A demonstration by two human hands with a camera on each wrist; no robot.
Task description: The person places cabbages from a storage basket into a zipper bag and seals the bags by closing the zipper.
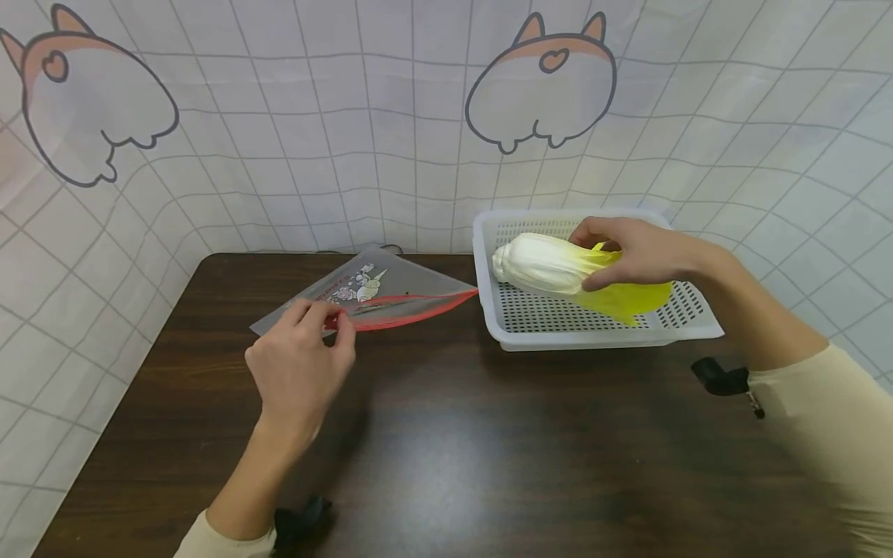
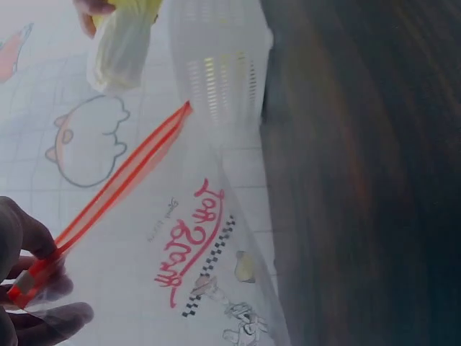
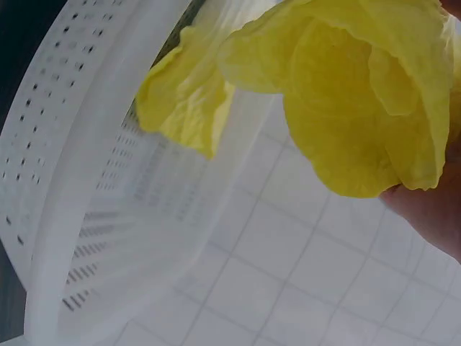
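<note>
In the head view my left hand pinches one end of the red zip edge of a clear plastic zip bag. The bag's mouth gapes slightly, and printed lettering and cartoon figures show on it in the left wrist view. My right hand grips a napa cabbage by its yellow leafy end, the white base pointing left. It is held above a white perforated basket. In the right wrist view another yellow leafy piece lies in the basket, its pale part running up out of frame.
A dark wooden table lies under everything. Behind and beside it hangs a white gridded curtain with cartoon animal drawings. The basket stands at the table's back right, close to the bag's pointed right corner. Dark straps show at both wrists.
</note>
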